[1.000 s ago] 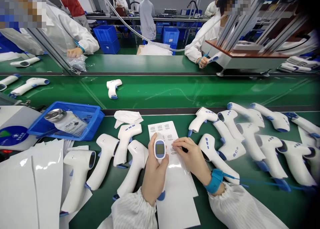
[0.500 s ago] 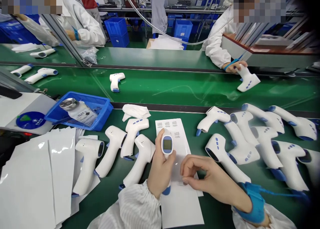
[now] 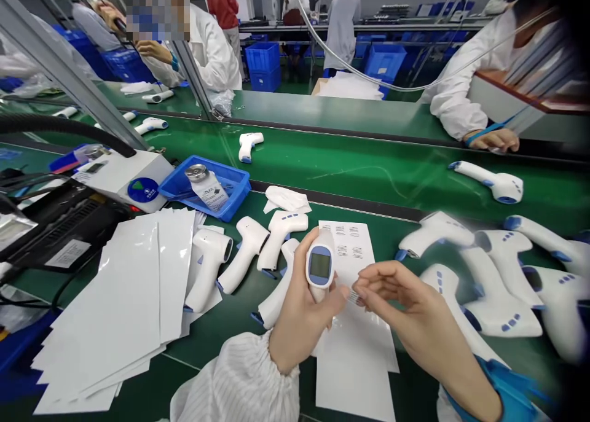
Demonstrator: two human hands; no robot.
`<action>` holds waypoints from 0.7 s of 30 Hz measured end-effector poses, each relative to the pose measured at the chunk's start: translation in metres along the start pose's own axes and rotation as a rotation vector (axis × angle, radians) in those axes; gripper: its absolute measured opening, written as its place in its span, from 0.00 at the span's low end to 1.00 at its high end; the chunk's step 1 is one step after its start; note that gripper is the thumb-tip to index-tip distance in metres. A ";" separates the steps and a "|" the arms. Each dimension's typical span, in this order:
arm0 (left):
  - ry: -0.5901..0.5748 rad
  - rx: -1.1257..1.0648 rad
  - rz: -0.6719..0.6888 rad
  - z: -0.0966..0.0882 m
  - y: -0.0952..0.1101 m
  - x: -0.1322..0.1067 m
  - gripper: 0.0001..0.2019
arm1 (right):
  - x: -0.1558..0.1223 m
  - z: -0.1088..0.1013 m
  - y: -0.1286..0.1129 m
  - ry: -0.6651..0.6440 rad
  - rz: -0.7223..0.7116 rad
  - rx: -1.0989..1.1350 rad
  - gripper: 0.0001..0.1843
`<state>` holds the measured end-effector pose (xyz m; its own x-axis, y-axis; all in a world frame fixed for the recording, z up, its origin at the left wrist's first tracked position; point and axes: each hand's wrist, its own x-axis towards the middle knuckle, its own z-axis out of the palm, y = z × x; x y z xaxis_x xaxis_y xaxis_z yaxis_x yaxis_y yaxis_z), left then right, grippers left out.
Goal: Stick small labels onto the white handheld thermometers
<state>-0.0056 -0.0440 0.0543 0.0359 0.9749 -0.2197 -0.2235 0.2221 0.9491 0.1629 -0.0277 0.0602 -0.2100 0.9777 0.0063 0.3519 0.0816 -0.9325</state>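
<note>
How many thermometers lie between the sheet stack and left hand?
4: one thermometer at the edge of the sheet stack, a second right of it, a third right of that, a fourth partly hidden by the left hand. More may be hidden.

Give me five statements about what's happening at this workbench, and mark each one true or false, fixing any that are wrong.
1. The left hand holds a white thermometer with a small screen. True.
2. The wristband beside the right hand is red. False: it is blue.
3. The blue tray has a bottle with a metal top in it. True.
4. The printed sheet lies on the far side of the conveyor belt. False: it lies on the near bench, by the hands.
5. Other thermometers lie on both sides of the printed sheet. True.
</note>
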 end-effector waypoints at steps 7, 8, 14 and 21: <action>-0.077 0.056 0.001 0.003 -0.001 -0.003 0.33 | -0.001 0.004 -0.003 0.091 -0.151 -0.218 0.14; -0.091 0.088 0.037 0.003 -0.001 -0.003 0.33 | -0.001 0.002 -0.007 0.089 -0.220 -0.279 0.17; -0.160 0.325 0.134 0.003 0.004 -0.006 0.36 | 0.002 -0.006 -0.030 -0.070 -0.463 -0.473 0.26; -0.132 0.520 0.174 0.007 0.004 -0.008 0.39 | 0.003 -0.005 -0.025 -0.013 -0.466 -0.546 0.28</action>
<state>0.0000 -0.0513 0.0611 0.1708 0.9840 -0.0514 0.2713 0.0032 0.9625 0.1578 -0.0263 0.0849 -0.4589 0.8153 0.3530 0.6281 0.5787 -0.5202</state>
